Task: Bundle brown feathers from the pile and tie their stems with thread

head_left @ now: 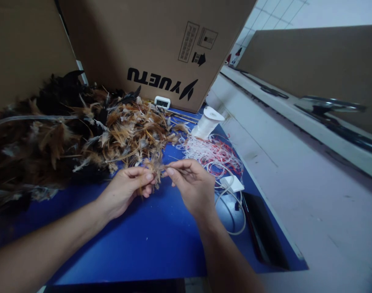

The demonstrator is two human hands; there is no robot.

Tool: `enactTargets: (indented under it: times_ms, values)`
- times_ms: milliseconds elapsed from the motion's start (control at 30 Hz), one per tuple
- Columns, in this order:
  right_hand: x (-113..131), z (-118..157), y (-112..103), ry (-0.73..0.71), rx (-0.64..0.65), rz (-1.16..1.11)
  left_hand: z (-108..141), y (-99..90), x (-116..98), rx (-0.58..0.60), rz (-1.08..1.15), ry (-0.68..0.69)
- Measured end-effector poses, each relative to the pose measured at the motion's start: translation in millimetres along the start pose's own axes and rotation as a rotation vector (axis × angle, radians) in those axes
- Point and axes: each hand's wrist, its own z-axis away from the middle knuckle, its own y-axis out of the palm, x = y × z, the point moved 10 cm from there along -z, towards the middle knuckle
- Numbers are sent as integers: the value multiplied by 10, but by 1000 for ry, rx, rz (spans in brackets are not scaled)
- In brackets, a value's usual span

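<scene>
Between my two hands, over the blue tabletop (149,244), is a small bunch of brown feathers (155,167). My left hand (129,187) pinches its left side between thumb and fingers. From the right, my right hand (192,183) closes thumb and forefinger on the bunch's thin end. How many feathers each hand holds is too fine to make out. Behind my hands and to the left spreads a large heap of brown, tan and black feathers (127,130). A thin pale strip (36,118) lies across the heap's left part.
A white spool (207,122) stands beside tangled white and red strings (210,152). Nearer lie a white charger (233,184) with its cable and a black phone (263,232) by the right edge. A large cardboard box (149,44) and a small digital display (162,102) are behind.
</scene>
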Motion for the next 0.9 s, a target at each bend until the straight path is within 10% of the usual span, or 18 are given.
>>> enactTargets:
  times_ms: [400,900]
  values:
    - [493,112,15,-480,-19,287,-23,77,112,93,98,-136]
    - [555,138,57,-572,24,317,-15,63,159,127,69,-175]
